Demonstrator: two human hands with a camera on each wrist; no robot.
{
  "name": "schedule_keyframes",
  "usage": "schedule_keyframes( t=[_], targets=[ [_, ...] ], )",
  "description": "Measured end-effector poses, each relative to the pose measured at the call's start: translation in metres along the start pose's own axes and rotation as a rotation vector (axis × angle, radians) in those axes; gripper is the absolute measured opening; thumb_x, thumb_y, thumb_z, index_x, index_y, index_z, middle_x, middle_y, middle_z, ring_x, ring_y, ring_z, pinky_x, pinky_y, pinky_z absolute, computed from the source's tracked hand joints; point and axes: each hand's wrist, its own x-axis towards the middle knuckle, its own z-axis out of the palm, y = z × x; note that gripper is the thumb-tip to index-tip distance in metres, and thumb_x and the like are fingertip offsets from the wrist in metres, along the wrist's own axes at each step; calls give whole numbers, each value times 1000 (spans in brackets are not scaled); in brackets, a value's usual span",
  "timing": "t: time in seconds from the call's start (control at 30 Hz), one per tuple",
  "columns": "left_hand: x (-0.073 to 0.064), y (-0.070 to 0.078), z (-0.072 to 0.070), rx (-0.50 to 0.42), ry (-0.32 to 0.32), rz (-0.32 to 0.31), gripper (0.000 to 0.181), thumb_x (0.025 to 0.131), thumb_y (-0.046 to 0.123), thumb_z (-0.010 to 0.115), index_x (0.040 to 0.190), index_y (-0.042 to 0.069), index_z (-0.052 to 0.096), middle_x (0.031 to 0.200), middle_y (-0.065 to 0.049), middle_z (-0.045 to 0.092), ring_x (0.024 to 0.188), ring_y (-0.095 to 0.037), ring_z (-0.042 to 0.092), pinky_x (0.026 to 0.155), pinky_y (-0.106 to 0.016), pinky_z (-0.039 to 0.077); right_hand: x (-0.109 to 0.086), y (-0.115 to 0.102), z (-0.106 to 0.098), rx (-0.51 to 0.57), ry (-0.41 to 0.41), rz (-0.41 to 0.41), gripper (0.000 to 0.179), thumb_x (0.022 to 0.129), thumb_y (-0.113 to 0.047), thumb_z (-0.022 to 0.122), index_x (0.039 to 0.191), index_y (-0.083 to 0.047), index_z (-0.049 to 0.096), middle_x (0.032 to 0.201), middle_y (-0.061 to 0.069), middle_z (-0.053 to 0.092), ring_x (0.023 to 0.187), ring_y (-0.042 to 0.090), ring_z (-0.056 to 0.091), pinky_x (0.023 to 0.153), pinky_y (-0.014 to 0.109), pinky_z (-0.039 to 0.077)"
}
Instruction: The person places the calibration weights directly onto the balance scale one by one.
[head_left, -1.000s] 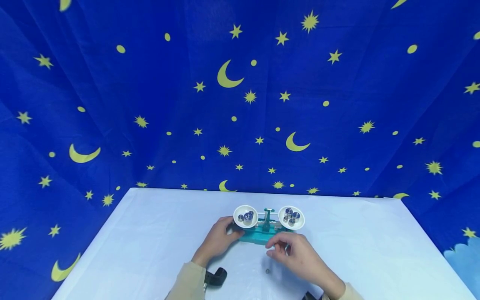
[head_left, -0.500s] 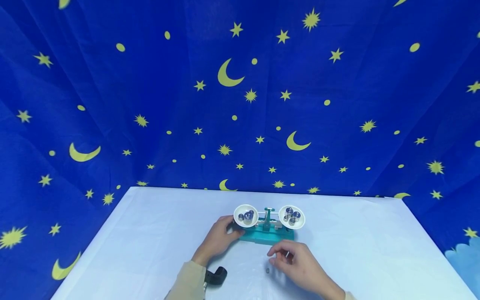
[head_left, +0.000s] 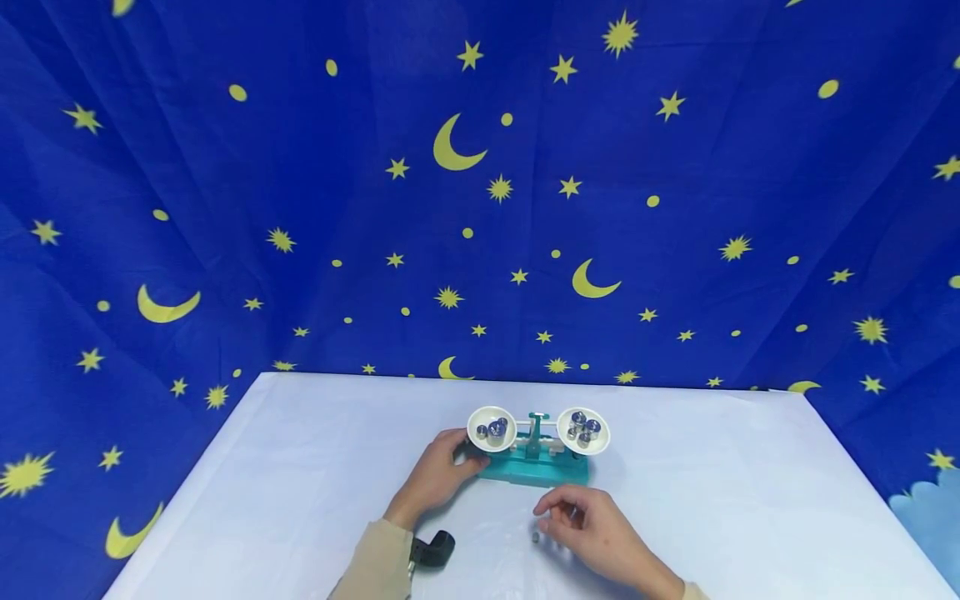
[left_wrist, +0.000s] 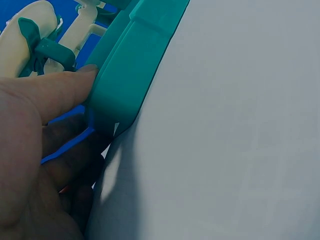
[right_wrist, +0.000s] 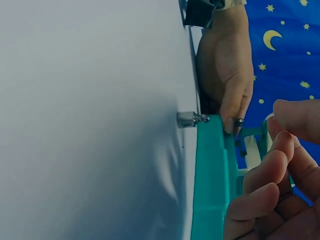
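Note:
A teal balance scale with two white pans stands on the white table. Small metal weights lie in its left pan, and several more in its right pan. My left hand grips the left end of the base; in the left wrist view its thumb presses the teal edge, the other fingers partly hidden. My right hand hovers in front of the scale, fingers loosely bent and holding nothing. One small metal weight stands on the table close to those fingertips, apart from them.
The white table runs out to both sides of the scale. Behind it hangs a blue cloth with yellow moons and stars. A black wrist device is strapped at my left forearm.
My right hand has drawn back from the front of the scale's base, down toward the lone weight. My left hand stays on the base.

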Motion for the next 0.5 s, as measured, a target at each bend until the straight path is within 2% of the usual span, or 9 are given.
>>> schedule_keyframes(
  t=[0.23, 0.5],
  targets=[
    [0, 0, 1, -10, -5, -26, 50, 91, 26, 74, 134, 3, 61, 135, -16, 61, 134, -38, 48, 116, -58, 33, 2, 7, 4, 35, -33, 38, 16, 90, -19, 75, 102, -8, 73, 78, -4, 61, 65, 5, 55, 56, 22, 49],
    [0, 0, 1, -6, -2, -26, 51, 91, 25, 74, 134, 3, 61, 134, -16, 62, 134, -38, 49, 116, -58, 34, 4, 14, 9, 96, -78, 87, 14, 90, -16, 75, 101, -7, 73, 78, -2, 61, 65, 5, 55, 55, 20, 49]
  ],
)
